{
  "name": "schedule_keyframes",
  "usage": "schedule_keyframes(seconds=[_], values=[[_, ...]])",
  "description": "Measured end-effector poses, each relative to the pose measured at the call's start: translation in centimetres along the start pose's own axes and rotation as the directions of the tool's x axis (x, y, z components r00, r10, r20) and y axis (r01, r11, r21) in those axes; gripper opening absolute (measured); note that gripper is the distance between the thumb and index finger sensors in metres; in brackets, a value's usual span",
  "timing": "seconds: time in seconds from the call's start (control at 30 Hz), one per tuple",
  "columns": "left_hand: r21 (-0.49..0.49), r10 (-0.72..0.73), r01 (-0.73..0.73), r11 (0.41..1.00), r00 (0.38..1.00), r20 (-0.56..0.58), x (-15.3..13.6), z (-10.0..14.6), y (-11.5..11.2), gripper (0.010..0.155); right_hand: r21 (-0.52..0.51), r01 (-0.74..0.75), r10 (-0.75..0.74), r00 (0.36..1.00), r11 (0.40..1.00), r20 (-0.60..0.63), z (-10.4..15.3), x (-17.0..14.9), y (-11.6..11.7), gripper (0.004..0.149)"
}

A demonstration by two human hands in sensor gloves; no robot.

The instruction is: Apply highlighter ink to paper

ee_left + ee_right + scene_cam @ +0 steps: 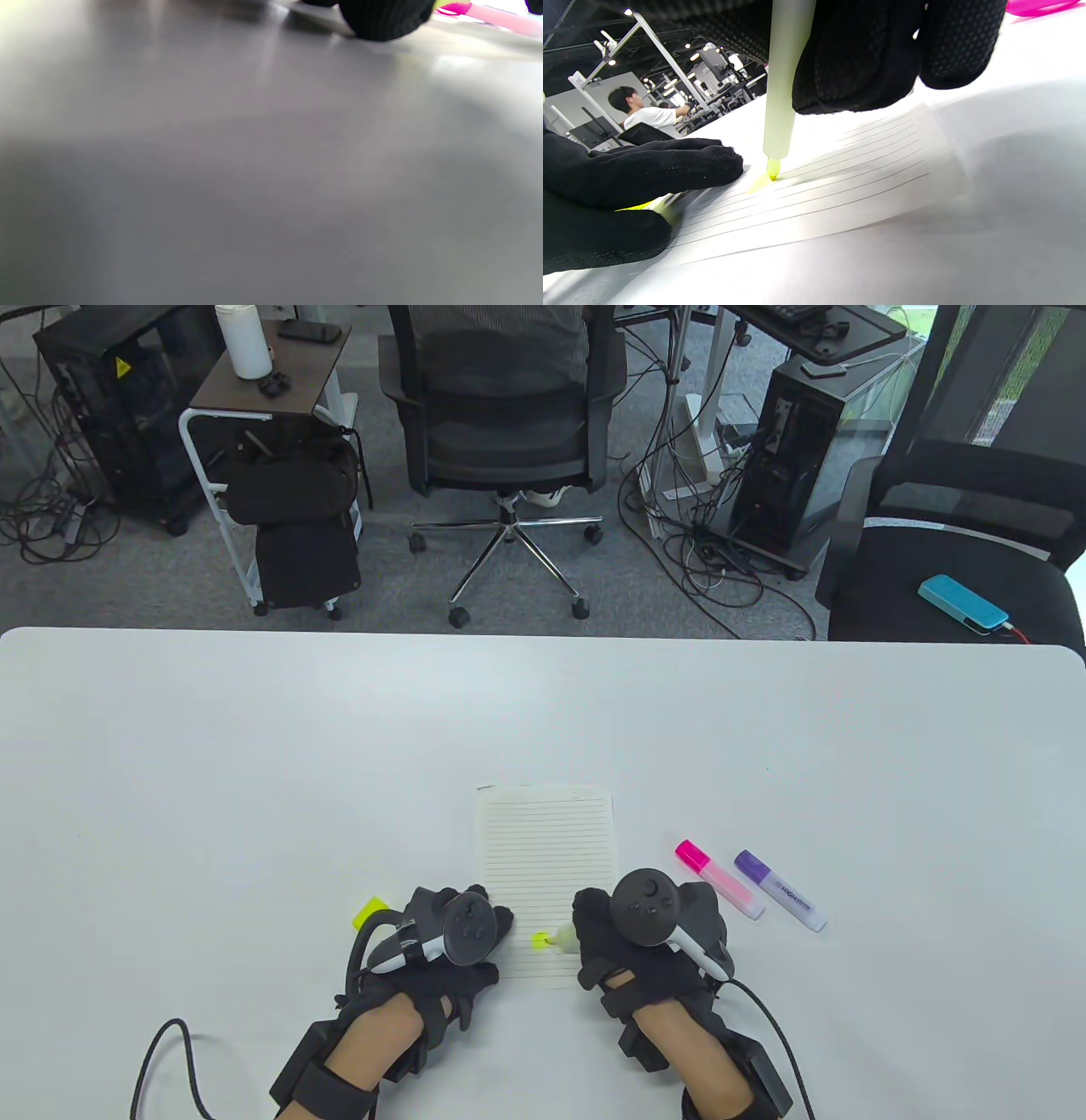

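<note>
A lined sheet of paper (547, 848) (840, 178) lies on the white table near its front edge. My right hand (594, 937) grips a yellow highlighter (560, 937) (782, 84), its tip touching the lower part of the sheet, where a short yellow mark (540, 939) (759, 183) shows. My left hand (462, 933) (640, 169) lies with straight fingers on the sheet's left edge, pressing it down. The highlighter's yellow cap (367, 913) rests on the table left of that hand. The left wrist view is blurred and shows only table and a dark fingertip (382, 19).
A pink highlighter (719, 879) (488, 15) and a purple one (779, 891) lie capped on the table (254, 772) just right of my right hand. Beyond the far edge stand office chairs (501, 432), a cart and computer towers.
</note>
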State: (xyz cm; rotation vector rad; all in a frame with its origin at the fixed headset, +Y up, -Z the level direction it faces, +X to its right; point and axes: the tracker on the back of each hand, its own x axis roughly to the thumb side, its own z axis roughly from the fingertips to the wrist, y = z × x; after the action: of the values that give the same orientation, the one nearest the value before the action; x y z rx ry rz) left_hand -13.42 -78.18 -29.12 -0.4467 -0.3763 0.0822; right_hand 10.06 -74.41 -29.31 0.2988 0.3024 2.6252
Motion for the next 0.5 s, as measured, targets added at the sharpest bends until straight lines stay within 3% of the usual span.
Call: schedule_keyframes(seconds=[0.13,0.33,0.5], values=[[0.000,0.001,-0.001,1.000,1.000,0.000,0.00,0.00,-0.01,0.070,-0.049,0.002,-0.001,1.000,0.999,0.016,-0.11,-0.09,0.29,0.039],[-0.001,0.002,-0.002,1.000,1.000,-0.001,-0.02,-0.01,-0.01,0.070,-0.006,0.000,0.000,1.000,1.000,0.006,-0.03,0.04,0.06,0.039],[-0.001,0.002,-0.002,1.000,1.000,-0.001,-0.04,-0.03,-0.02,0.070,-0.044,0.005,-0.004,1.000,0.999,0.025,-0.12,-0.02,0.44,0.039]])
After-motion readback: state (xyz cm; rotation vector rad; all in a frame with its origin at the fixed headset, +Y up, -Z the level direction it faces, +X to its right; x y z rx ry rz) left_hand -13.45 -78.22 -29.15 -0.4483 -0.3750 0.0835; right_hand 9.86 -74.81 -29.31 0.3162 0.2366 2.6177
